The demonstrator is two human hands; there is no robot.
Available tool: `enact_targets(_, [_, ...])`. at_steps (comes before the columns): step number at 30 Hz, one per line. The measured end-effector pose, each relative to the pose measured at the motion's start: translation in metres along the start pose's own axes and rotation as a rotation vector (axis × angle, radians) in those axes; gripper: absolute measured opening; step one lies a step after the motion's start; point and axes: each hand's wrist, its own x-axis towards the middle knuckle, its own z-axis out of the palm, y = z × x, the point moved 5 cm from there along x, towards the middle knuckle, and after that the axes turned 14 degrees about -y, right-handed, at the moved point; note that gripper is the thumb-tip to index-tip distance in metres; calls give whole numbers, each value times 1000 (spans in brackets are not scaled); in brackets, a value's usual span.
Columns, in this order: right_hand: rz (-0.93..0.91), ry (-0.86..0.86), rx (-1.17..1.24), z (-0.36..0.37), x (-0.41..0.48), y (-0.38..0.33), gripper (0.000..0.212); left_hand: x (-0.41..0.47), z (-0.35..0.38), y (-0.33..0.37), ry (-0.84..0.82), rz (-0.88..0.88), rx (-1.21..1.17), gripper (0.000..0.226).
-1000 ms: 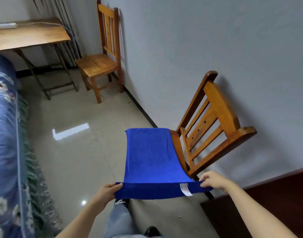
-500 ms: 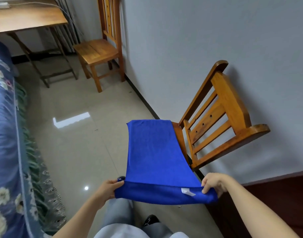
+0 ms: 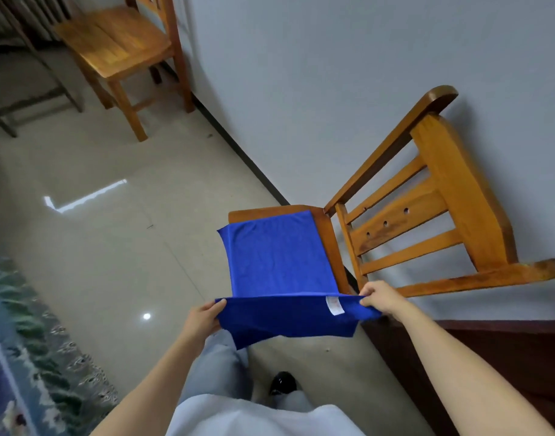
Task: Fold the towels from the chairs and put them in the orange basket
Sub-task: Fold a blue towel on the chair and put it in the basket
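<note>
The hands each pinched a near corner of the blue towel (image 3: 279,256). The left hand (image 3: 203,319) had its thumb on top at the left corner, and the right hand (image 3: 380,298) curled its fingers over the right corner. They were set well apart, most likely to keep that edge taut so the cloth would stay flat and square for folding. The far part of the towel lay on the seat of the near chair (image 3: 427,221), which stood against the wall and served as a support. The near part hung below the hands as a loose flap (a white label (image 3: 334,305) showed just beside the right hand). I judged the fold to be barely begun, with the corners not yet brought together. A second chair (image 3: 118,48) stood far to the left along the same wall. A patterned bed cover (image 3: 5,341) ran down the left side. The orange basket was not in view, so where the towel must go could not be told.
</note>
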Motion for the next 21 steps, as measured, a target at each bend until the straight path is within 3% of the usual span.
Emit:
enact_targets(6, [30, 188, 154, -20, 31, -41, 7, 46, -20, 27, 16, -27, -50, 15])
enact_targets(14, [12, 460, 386, -39, 93, -65, 17, 107, -33, 54, 140, 71, -32, 16])
enact_targets(21, [-87, 465, 623, -56, 184, -83, 23, 184, -47, 65, 284, 190, -78, 8])
